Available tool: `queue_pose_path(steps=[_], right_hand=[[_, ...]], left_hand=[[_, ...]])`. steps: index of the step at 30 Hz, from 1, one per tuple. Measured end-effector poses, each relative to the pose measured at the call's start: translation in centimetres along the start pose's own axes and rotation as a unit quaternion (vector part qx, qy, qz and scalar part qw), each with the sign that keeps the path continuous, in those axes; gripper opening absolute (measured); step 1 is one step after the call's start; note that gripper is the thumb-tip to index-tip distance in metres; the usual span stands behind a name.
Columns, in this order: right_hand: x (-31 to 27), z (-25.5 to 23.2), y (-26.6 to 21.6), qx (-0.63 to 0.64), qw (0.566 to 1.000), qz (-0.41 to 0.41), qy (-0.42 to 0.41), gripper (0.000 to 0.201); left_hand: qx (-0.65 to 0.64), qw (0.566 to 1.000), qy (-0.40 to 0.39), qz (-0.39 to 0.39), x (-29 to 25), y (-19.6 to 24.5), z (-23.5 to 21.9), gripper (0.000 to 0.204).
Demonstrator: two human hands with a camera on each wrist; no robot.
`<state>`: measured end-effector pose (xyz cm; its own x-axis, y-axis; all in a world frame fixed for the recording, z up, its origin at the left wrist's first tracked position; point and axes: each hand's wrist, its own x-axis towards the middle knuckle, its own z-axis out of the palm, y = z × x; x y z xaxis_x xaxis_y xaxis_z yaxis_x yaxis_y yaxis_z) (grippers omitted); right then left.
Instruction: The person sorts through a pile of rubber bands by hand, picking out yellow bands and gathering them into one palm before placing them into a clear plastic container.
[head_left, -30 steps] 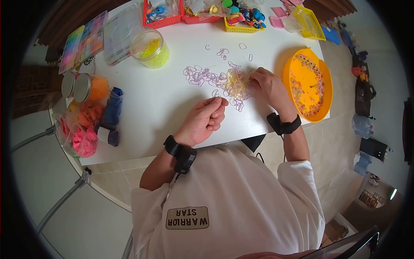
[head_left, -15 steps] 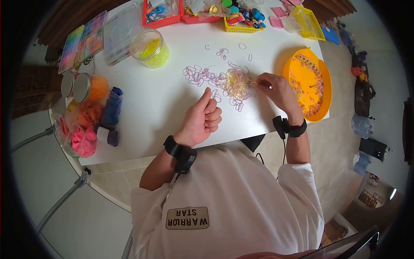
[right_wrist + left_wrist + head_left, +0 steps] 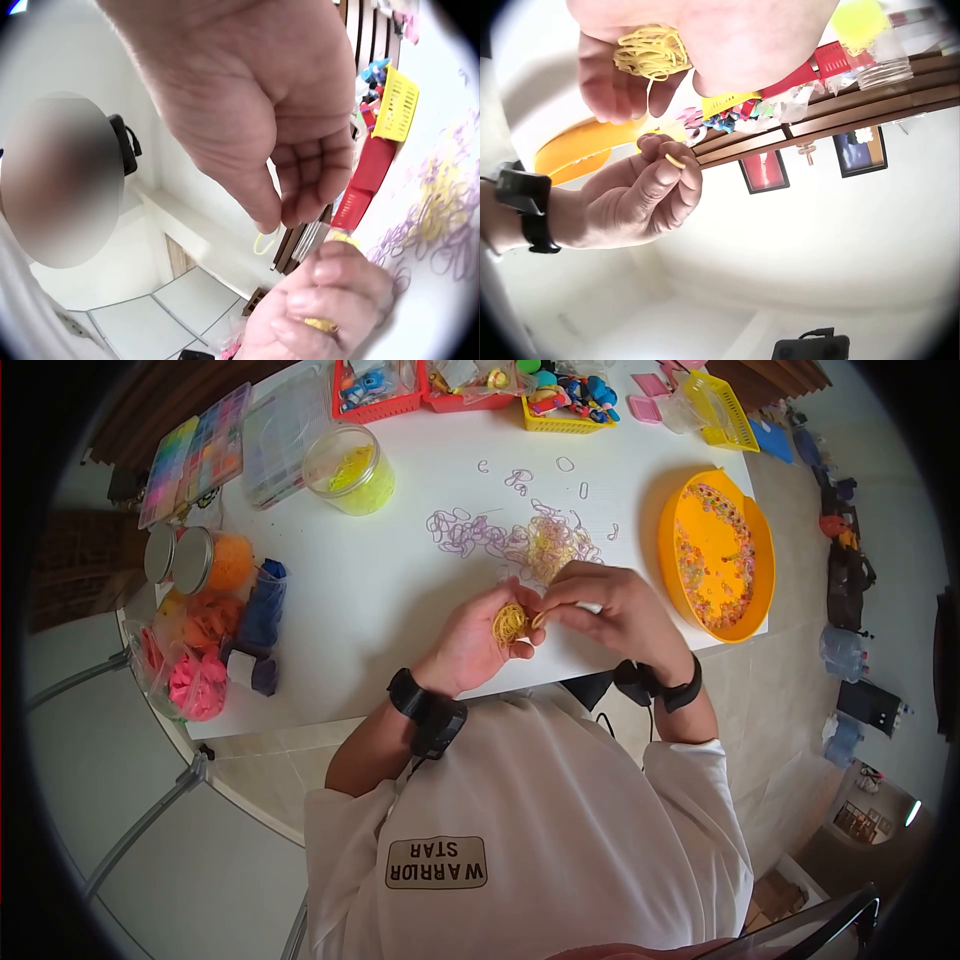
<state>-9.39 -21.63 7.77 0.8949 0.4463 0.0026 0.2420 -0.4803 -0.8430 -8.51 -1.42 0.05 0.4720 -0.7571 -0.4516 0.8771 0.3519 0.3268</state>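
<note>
In my left hand (image 3: pixel 465 640) lies a tangled bundle of yellow rubber bands (image 3: pixel 652 52), held in the palm with the fingers curled about it. The right hand (image 3: pixel 628 612) is right beside it and pinches a single yellow rubber band (image 3: pixel 261 244) between thumb and fingertips. Both hands are over the near part of the white table. Just beyond them a loose pile of purple rubber bands (image 3: pixel 462 532) spreads across the tabletop, with yellow bands (image 3: pixel 548 550) mixed into its right part.
To the right sits a yellow tray of beads (image 3: pixel 718 560). A jar of bright yellow bands (image 3: pixel 355 485) stands at the back left, near a bead case (image 3: pixel 195 455). Jars and bags (image 3: pixel 205 625) line the left edge; red baskets (image 3: pixel 378 410) and a yellow basket (image 3: pixel 568 426) stand behind.
The right hand has moved from the pile's right side toward the left hand, carrying a yellow band. My left hand has turned palm up, so its bundle shows in the head view.
</note>
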Motion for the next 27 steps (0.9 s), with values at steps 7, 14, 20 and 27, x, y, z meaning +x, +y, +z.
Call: queue_pose_path(steps=[7,14,20,27], right_hand=[[0.7,0.8,0.1,-0.037,0.998,-0.037,0.033,0.012],[0.1,-2.5,4.8,-0.198,0.967,0.09,0.132,0.013],[0.5,-2.2,6.2,-0.22,0.965,0.103,0.095,0.013],[0.7,-1.9,7.1,-0.226,0.965,0.102,0.08,0.013]], left_hand=[[-0.002,1.0,-0.006,-0.008,-0.2,0.1,0.2,0.037],[-0.016,1.0,0.003,-0.012,-0.7,0.9,-0.3,0.049],[-0.029,0.999,0.013,-0.018,-1.0,1.2,-0.7,0.054],[-0.021,0.999,0.026,-0.019,-1.0,1.3,-0.7,0.053]])
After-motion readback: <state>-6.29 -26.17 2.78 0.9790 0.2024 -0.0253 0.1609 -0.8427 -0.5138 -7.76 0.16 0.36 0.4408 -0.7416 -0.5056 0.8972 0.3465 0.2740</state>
